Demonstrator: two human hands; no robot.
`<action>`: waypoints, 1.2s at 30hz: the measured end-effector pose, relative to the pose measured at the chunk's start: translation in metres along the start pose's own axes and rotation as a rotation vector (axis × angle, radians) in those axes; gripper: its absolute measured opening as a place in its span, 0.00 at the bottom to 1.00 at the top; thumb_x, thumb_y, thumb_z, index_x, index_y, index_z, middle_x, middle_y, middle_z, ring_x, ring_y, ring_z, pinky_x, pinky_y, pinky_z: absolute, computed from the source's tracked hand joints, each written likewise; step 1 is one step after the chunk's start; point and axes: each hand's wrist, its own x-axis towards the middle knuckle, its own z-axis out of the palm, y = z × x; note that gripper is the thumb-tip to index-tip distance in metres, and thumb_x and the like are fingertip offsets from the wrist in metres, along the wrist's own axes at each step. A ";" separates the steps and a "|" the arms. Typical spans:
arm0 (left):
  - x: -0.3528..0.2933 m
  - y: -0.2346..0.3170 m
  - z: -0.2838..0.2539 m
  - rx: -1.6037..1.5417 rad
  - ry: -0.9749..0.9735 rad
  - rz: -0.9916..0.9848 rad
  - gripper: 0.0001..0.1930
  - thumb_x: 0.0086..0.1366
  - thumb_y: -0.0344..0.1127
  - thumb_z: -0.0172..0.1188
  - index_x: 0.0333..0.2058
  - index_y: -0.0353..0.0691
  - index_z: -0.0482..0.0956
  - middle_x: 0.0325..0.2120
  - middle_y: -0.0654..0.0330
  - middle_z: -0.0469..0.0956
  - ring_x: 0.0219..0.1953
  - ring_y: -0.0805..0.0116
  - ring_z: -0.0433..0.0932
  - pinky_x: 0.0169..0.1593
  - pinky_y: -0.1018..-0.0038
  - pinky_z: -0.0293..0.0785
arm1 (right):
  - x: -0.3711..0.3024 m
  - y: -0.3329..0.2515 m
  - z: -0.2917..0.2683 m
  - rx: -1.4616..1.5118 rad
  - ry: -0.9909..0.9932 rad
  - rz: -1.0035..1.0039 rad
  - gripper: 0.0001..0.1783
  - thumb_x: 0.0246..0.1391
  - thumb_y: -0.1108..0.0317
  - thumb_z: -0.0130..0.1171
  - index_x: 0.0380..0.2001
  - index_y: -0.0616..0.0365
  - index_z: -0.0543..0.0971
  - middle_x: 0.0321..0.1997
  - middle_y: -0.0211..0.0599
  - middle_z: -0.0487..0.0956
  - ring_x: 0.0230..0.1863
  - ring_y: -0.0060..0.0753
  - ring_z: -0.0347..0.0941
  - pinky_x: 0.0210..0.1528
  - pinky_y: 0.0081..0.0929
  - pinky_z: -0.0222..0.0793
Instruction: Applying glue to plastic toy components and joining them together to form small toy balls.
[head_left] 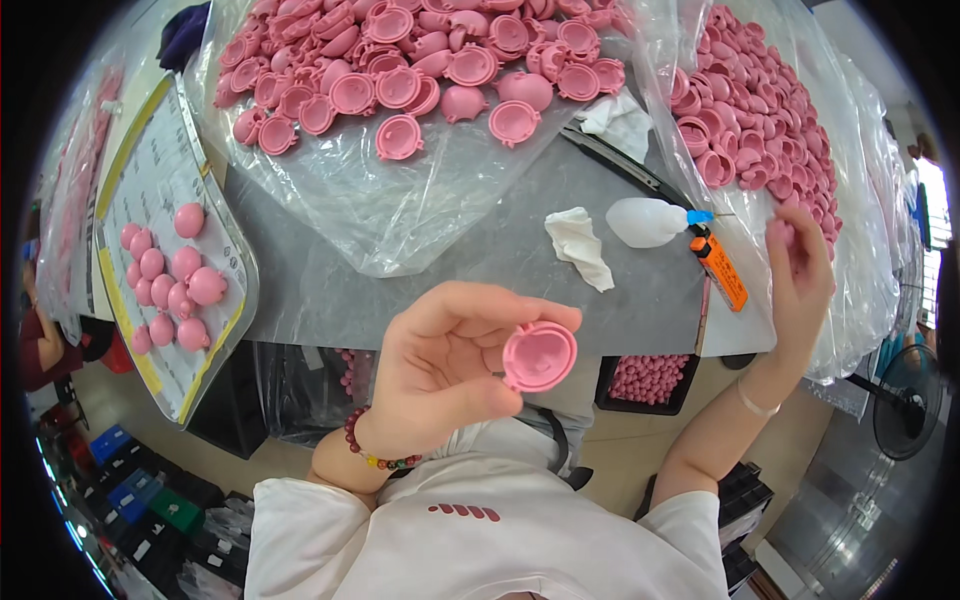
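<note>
Half-shell of pink plastic, round and lipped, sits pinched between the thumb and index finger of my left hand, its hollow face turned up toward me. It is held out in front of my shirt, just off the near edge of the grey table. The other fingers of that hand curl loosely behind. My right hand is out at the far right, beside the right-hand heap of pink shells, fingers bent inward; I cannot tell whether they have hold of a piece.

As far as I can judge, only a small share is done: a dozen or so closed pink balls rest on the yellow-edged tray to my left. The half-shell I hold has no mate on it yet. Much more seems left, with the left-hand heap of ringed half-shells spread over clear plastic and the right-hand heap just as full. A white squeeze bottle with a blue tip lies within reach, near a crumpled tissue; neither is in use.
</note>
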 end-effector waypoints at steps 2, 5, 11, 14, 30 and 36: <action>0.004 0.003 0.004 0.076 -0.006 0.005 0.24 0.48 0.21 0.58 0.45 0.31 0.62 0.44 0.42 0.66 0.47 0.61 0.68 0.49 0.69 0.65 | -0.023 -0.033 0.001 0.404 -0.067 0.066 0.07 0.40 0.78 0.55 0.27 0.61 0.71 0.25 0.27 0.71 0.21 0.13 0.62 0.23 0.11 0.55; 0.003 0.006 0.003 0.226 -0.027 0.021 0.23 0.46 0.19 0.59 0.44 0.29 0.64 0.43 0.43 0.67 0.46 0.62 0.69 0.48 0.70 0.67 | -0.049 -0.063 0.015 0.462 -0.325 0.121 0.08 0.37 0.78 0.58 0.25 0.61 0.71 0.24 0.30 0.71 0.22 0.14 0.63 0.21 0.12 0.55; 0.005 0.013 0.019 0.121 0.174 -0.243 0.27 0.45 0.36 0.66 0.41 0.31 0.64 0.36 0.42 0.71 0.35 0.65 0.75 0.37 0.76 0.72 | -0.060 -0.074 0.038 0.183 -0.328 -0.024 0.14 0.31 0.83 0.58 0.28 0.65 0.73 0.30 0.36 0.71 0.23 0.20 0.65 0.23 0.15 0.60; 0.007 0.013 0.017 -0.117 0.221 -0.430 0.27 0.46 0.35 0.64 0.43 0.31 0.64 0.38 0.41 0.71 0.34 0.66 0.75 0.36 0.76 0.73 | -0.062 -0.074 0.035 0.126 -0.366 -0.042 0.15 0.30 0.83 0.58 0.29 0.65 0.74 0.30 0.36 0.71 0.24 0.20 0.66 0.23 0.15 0.60; -0.001 -0.004 0.020 0.546 0.004 -0.136 0.22 0.43 0.20 0.63 0.40 0.28 0.69 0.41 0.43 0.70 0.42 0.60 0.72 0.46 0.70 0.69 | -0.079 -0.094 0.051 0.492 -0.194 -0.335 0.19 0.24 0.77 0.66 0.29 0.60 0.77 0.30 0.34 0.73 0.28 0.28 0.69 0.26 0.18 0.66; -0.004 -0.008 0.010 0.613 0.010 -0.081 0.26 0.38 0.24 0.68 0.40 0.28 0.70 0.39 0.45 0.72 0.40 0.61 0.74 0.45 0.72 0.69 | -0.091 -0.089 0.059 0.381 -0.070 -0.533 0.14 0.27 0.73 0.63 0.25 0.54 0.78 0.28 0.29 0.70 0.25 0.29 0.66 0.23 0.23 0.63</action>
